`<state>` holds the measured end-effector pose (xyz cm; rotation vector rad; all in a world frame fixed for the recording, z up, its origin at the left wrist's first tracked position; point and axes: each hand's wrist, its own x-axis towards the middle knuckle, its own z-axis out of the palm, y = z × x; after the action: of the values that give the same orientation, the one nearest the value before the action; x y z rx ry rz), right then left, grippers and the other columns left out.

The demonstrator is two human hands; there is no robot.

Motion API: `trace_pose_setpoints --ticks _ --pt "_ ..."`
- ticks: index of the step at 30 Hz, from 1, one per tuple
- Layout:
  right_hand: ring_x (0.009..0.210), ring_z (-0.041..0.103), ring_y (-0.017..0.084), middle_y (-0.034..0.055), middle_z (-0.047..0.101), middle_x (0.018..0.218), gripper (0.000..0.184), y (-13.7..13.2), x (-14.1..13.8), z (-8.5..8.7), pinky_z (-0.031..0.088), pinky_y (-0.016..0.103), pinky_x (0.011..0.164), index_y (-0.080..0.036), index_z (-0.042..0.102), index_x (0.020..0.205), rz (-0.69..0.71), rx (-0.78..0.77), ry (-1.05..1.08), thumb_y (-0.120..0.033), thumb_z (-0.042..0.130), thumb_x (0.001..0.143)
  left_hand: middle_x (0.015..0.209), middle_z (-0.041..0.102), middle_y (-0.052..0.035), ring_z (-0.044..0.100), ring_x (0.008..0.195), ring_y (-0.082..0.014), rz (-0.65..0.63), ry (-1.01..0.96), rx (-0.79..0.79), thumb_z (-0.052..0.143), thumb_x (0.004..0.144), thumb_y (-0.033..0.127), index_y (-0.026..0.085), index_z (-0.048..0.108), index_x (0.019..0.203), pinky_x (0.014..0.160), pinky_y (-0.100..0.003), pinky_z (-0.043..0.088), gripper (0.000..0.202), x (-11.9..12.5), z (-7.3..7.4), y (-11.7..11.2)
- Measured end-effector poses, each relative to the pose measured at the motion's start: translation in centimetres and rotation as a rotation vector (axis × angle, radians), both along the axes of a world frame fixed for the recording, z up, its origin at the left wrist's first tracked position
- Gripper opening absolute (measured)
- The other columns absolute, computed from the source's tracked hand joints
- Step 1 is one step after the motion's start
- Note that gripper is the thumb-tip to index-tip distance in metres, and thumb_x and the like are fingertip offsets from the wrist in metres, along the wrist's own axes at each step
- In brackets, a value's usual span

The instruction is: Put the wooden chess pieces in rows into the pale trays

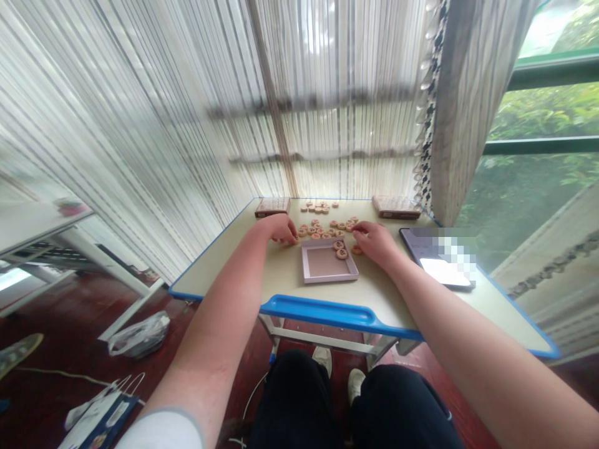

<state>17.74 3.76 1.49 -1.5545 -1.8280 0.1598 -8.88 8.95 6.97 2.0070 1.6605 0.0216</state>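
Observation:
Round wooden Chinese chess pieces (317, 234) with carved characters lie in a loose cluster on the desk. In front of them is a shallow, pale lilac box tray (306, 265); two pieces (341, 254) rest in its back right corner. My left hand (282, 229) is at the cluster's left end, its bent fingertips closed on a piece at the desk surface. At the right end, the thumb and fingers of my right hand (373, 239) pinch at the edge of another piece (350, 227). One more piece (356, 249) lies below that hand, beside the tray.
Farther back lie several more pieces (321, 206), between a flat box (273, 206) on the left and another box (396, 207) on the right. A tablet (440, 274) lies on the desk's right side. A blue trough (322, 310) edges the front. Striped curtains (327, 125) hang behind.

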Motion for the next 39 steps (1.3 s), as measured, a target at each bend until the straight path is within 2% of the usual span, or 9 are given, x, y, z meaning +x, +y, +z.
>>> trace_pose_setpoints --ticks 6,10,12,15,19,23,29,36,39 --pt "0.092 0.062 0.022 0.0069 0.072 0.093 0.024 0.0 0.0 -0.2 0.044 0.031 0.083 -0.019 0.071 0.092 0.026 0.036 -0.008 -0.021 0.05 0.079 0.079 0.07 -0.0084 0.061 0.063 -0.0144 0.096 -0.155 0.08 0.073 0.058 0.021 0.013 0.066 0.09 0.052 -0.021 0.046 0.033 0.3 0.1 -0.2" --pt "0.089 0.062 0.021 0.0069 0.071 0.094 0.022 -0.1 -0.1 0.0 0.044 0.032 0.082 -0.019 0.069 0.091 0.032 0.046 0.023 -0.022 0.051 0.079 0.088 0.07 -0.0087 0.061 0.066 -0.0122 -0.017 -0.459 0.195 0.071 0.063 0.019 0.012 0.067 0.09 0.053 -0.021 0.047 0.028 1.8 -0.2 -0.5" --pt "0.087 0.061 0.021 0.0066 0.071 0.092 0.021 -0.3 -0.2 0.1 0.045 0.032 0.079 -0.02 0.068 0.093 0.048 0.057 0.035 -0.024 0.052 0.08 0.089 0.07 -0.0095 0.06 0.065 -0.0111 -0.071 -0.58 0.197 0.07 0.065 0.019 0.012 0.067 0.093 0.053 -0.021 0.048 0.029 3.1 -0.6 -0.7" --pt "0.085 0.06 0.02 0.0051 0.069 0.088 0.021 -0.4 -0.4 0.1 0.044 0.032 0.077 -0.021 0.066 0.097 0.121 0.115 0.023 -0.026 0.054 0.08 0.089 0.069 -0.0109 0.06 0.063 -0.011 -0.097 -0.705 0.185 0.074 0.065 0.024 0.01 0.066 0.096 0.051 -0.022 0.047 0.035 4.9 -1.4 -1.0" --pt "0.09 0.058 0.021 0.0047 0.067 0.091 0.02 -0.5 -0.7 0.1 0.044 0.032 0.08 -0.022 0.065 0.095 0.209 0.209 0.002 -0.027 0.061 0.076 0.079 0.069 -0.0081 0.059 0.061 -0.01 -0.091 -0.812 0.172 0.076 0.064 0.028 0.01 0.067 0.092 0.052 -0.022 0.047 0.035 6.4 -2.2 -1.3" --pt "0.091 0.058 0.02 0.0047 0.065 0.092 0.015 -0.6 -0.9 0.1 0.044 0.032 0.081 -0.022 0.065 0.089 0.229 0.225 -0.005 -0.028 0.064 0.076 0.075 0.068 -0.0067 0.059 0.062 -0.01 -0.087 -0.886 0.098 0.076 0.063 0.028 0.01 0.068 0.092 0.054 -0.023 0.047 0.034 7.1 -2.1 -2.0" --pt "0.082 0.059 0.018 0.0047 0.064 0.089 0.018 -0.7 -1.0 0.2 0.045 0.028 0.072 -0.021 0.065 0.09 0.229 0.258 0.054 -0.033 0.064 0.077 0.071 0.068 -0.0065 0.061 0.064 -0.0113 -0.09 -0.949 0.025 0.076 0.064 0.028 0.008 0.069 0.091 0.057 -0.024 0.049 0.034 7.1 -1.9 -2.1" --pt "0.081 0.059 0.017 0.0042 0.064 0.085 0.021 -1.0 -1.3 0.6 0.046 0.028 0.073 -0.022 0.066 0.097 0.252 0.273 0.084 -0.032 0.061 0.079 0.078 0.069 -0.0092 0.063 0.064 -0.0123 -0.086 -0.95 0.052 0.076 0.065 0.031 0.009 0.068 0.094 0.055 -0.024 0.049 0.037 6.9 -1.9 -1.8" --pt "0.077 0.059 0.016 0.0047 0.064 0.087 0.022 -1.0 -1.0 0.6 0.045 0.027 0.071 -0.021 0.068 0.094 0.222 0.242 0.073 -0.033 0.062 0.077 0.084 0.069 -0.0093 0.061 0.064 -0.012 -0.042 -0.843 0.195 0.07 0.071 0.036 0.011 0.066 0.1 0.055 -0.024 0.047 0.038 6.4 -1.7 -1.5"
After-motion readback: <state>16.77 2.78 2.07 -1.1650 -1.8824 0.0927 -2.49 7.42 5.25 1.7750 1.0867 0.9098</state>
